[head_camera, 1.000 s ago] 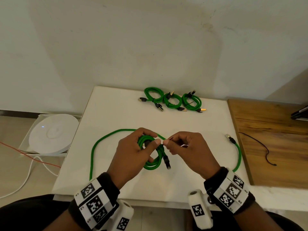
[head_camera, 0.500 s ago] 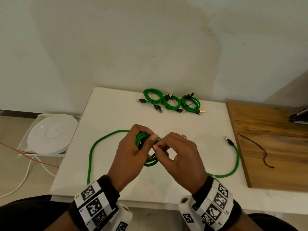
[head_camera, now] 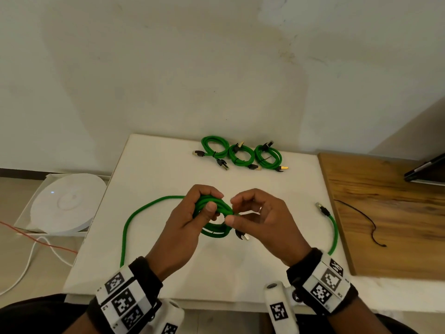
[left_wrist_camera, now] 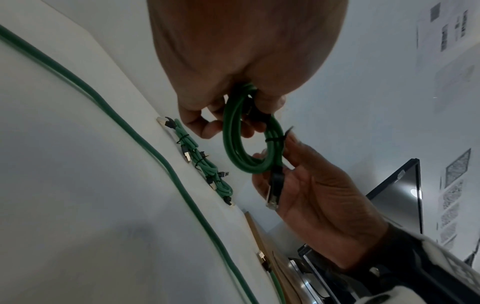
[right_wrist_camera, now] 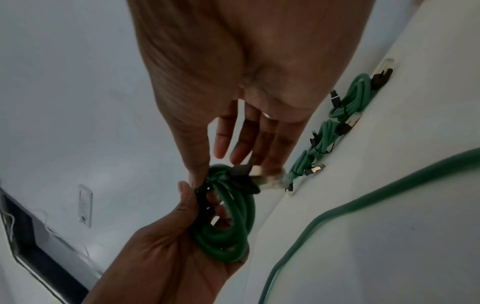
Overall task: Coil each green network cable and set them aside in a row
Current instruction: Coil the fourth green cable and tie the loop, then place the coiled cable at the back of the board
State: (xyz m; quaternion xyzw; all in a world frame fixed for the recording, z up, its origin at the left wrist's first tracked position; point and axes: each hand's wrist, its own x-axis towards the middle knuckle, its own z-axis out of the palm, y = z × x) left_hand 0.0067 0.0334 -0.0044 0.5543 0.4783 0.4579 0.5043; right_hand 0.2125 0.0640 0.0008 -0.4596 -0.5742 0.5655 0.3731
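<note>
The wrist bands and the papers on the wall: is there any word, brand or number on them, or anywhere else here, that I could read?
No text reads in any view.
Wrist bands: black-and-white square code patterns; the tiny marks at their edges are too small to read.
Papers on the wall: grey printed blocks, too blurred to read.
Round white device: one small light, no readable label.
Coiled cable in the left hand: no print visible.

right hand [head_camera: 261, 220] drawn back, fingers loosened, off coil [head_camera: 214, 213]
</note>
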